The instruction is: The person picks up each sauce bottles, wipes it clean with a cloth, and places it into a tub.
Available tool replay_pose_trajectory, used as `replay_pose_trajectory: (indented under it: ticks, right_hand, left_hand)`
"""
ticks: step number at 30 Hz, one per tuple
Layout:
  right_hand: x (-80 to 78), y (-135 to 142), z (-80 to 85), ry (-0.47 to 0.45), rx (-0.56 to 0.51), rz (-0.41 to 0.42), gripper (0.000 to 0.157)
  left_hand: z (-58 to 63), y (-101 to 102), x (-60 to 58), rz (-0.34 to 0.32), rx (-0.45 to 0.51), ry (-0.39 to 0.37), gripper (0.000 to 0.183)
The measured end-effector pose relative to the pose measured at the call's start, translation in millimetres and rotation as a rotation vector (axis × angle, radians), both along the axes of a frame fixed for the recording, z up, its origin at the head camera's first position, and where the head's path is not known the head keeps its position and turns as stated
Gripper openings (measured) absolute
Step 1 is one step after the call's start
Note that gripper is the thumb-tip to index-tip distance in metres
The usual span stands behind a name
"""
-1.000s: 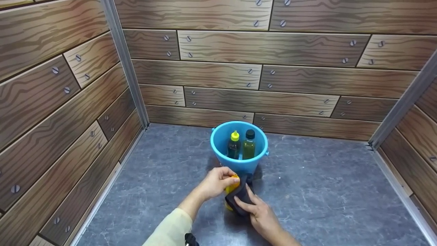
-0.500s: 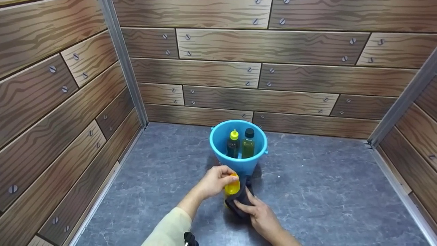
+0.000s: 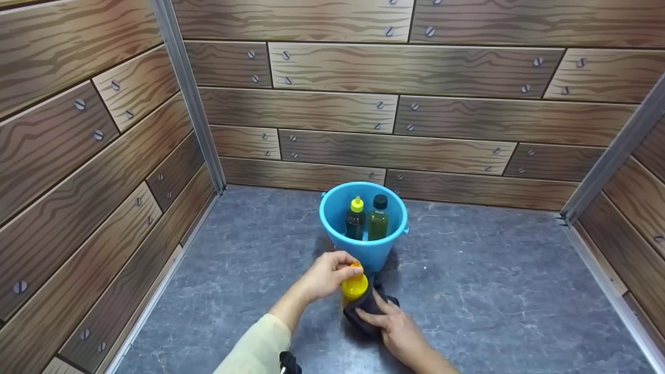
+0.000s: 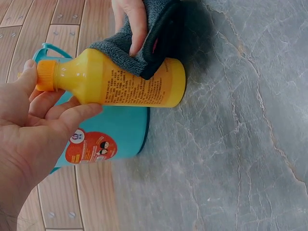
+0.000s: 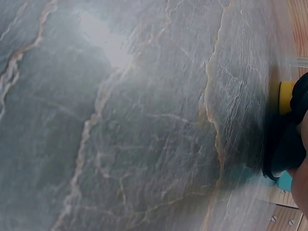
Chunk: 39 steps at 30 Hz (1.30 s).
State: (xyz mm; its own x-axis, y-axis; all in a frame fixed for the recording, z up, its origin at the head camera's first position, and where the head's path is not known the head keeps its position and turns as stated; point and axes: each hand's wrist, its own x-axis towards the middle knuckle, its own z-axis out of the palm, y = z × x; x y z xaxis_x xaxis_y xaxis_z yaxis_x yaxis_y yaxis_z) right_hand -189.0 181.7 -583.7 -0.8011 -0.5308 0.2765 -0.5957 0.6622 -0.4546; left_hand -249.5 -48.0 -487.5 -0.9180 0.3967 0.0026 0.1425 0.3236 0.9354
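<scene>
A yellow bottle (image 4: 91, 72) with an orange cap (image 4: 46, 75) stands upright in front of the blue bucket (image 3: 370, 254). My left hand (image 3: 326, 275) pinches it by the cap. Dark printed text covers its side in the left wrist view. My right hand (image 3: 401, 328) holds a dark grey cloth (image 4: 115, 47) against the bottle's right side, over part of its body. Only a strip of the bottle (image 5: 286, 94), the bunched cloth (image 5: 284, 149) and the hand's edge (image 5: 301, 192) show in the right wrist view.
Inside the bucket stand a dark bottle with a yellow nozzle cap (image 3: 356, 221) and a green bottle with a black cap (image 3: 378, 221). The grey marbled surface (image 3: 493, 280) meets wood-patterned walls (image 3: 332, 111) at the back and both sides.
The cloth and right fingers have slid lower on the bottle, so more of its yellow upper part shows. A cloth end now sticks out to the right. My left hand keeps hold of the cap.
</scene>
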Motion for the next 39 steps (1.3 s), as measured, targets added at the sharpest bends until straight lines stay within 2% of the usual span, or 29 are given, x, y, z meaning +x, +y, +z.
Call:
replay_pose_trajectory:
  ticks: [5,9,17,21,26,31,35,39]
  right_hand:
    - [-0.2,-0.7,-0.4,0.011,0.007,-0.015,0.067]
    - [-0.8,-2.4,0.3,-0.02,0.039,-0.021,0.066]
    - [-2.7,-10.9,5.0,-0.108,0.202,-0.066,0.062]
    - [-4.4,-17.5,7.5,-0.111,0.298,-0.101,0.055]
    - [-4.7,-22.4,10.0,-0.118,0.369,-0.138,0.049]
    - [-3.7,-20.3,13.7,-0.16,0.343,-0.15,0.053]
    - [-2.6,-13.8,16.1,-0.197,0.249,-0.161,0.061]
    - [0.1,-4.7,15.2,-0.195,0.144,-0.165,0.065]
  left_hand:
    - [1.4,-0.9,-0.5,-0.008,-0.013,0.019,0.016]
    - [1.7,-2.2,-0.8,-0.009,-0.031,0.022,0.017]
    - [4.1,-6.0,-0.8,-0.027,-0.085,0.02,0.023]
    - [5.0,-8.2,-2.3,-0.05,-0.096,0.033,0.024]
    - [4.9,-10.5,-2.1,-0.068,-0.102,0.045,0.024]
    - [3.2,-12.4,-1.1,-0.085,-0.114,0.056,0.024]
    - [3.8,-13.4,-0.4,-0.094,-0.123,0.067,0.024]
    - [5.2,-13.2,2.0,-0.08,-0.118,0.05,0.027]
